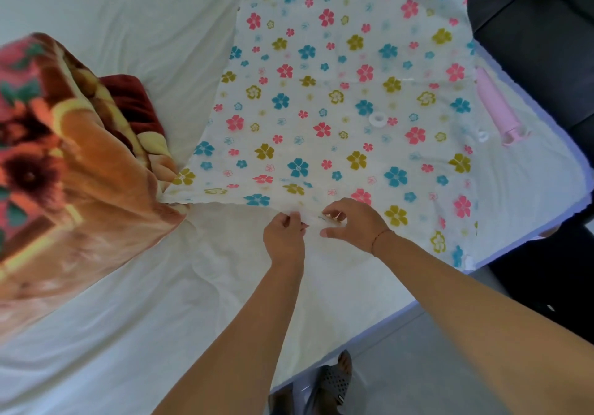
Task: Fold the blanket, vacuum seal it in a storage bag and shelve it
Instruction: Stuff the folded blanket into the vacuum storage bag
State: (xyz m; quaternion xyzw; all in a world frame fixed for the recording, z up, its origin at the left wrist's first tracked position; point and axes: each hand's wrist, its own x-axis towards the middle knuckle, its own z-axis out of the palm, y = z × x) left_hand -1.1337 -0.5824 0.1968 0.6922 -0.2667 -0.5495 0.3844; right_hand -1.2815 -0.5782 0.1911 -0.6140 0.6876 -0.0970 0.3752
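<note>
A see-through storage bag (337, 70) printed with pink, blue and yellow flowers lies flat on the white bed, its round white valve (377, 119) facing up. The folded blanket (64, 163), orange and dark red with a flower pattern, sits at the left, touching the bag's near left corner. My left hand (284, 237) pinches the bag's near edge. Right beside it, my right hand (352, 221) pinches the same edge with thumb and fingers curled. A pink hand pump (496, 109) lies at the right of the bag.
The white bed sheet (144, 318) spreads below and left of the bag. The bed's edge (401, 311) runs diagonally at the lower right, with grey floor and my sandalled foot (334, 379) below it. A black sofa (540, 28) stands at the upper right.
</note>
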